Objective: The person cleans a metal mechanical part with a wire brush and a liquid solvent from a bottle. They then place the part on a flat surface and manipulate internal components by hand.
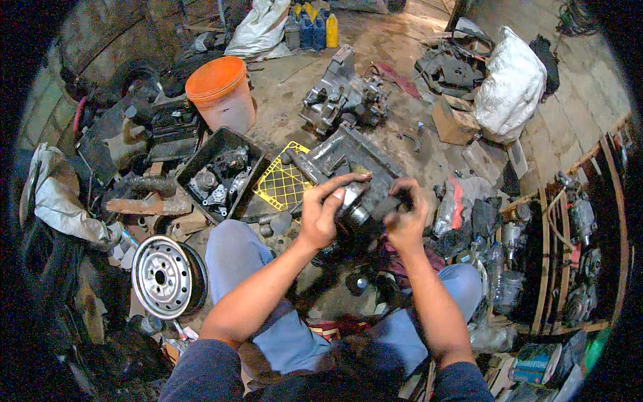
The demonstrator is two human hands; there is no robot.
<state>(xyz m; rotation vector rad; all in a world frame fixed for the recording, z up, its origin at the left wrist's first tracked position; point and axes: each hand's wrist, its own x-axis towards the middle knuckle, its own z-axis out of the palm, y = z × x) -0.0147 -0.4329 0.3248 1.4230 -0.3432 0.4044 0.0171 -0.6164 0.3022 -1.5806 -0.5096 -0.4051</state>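
Note:
My left hand (323, 211) is closed, thumb and forefinger pinching a dark cylindrical metal part (360, 214) with a shiny band, held above my lap. On its other side my right hand (408, 218) has curled fingers around something dark and smeared by motion, perhaps a cloth or part of the same piece; I cannot make out which. Just beyond both hands lies a large grey metal housing (375, 157), greasy and flat-sided. A yellow plastic grid (284, 181) is on the floor to its left.
At the left, a black crate (251, 161) holds metal parts beside an orange-lidded bucket (231, 110). A silver wheel rim (161, 276) stands by my left knee. An engine block (345, 94) sits ahead. To the right are a cardboard box (455, 122), a white sack (510, 87) and a wooden rack (544, 261).

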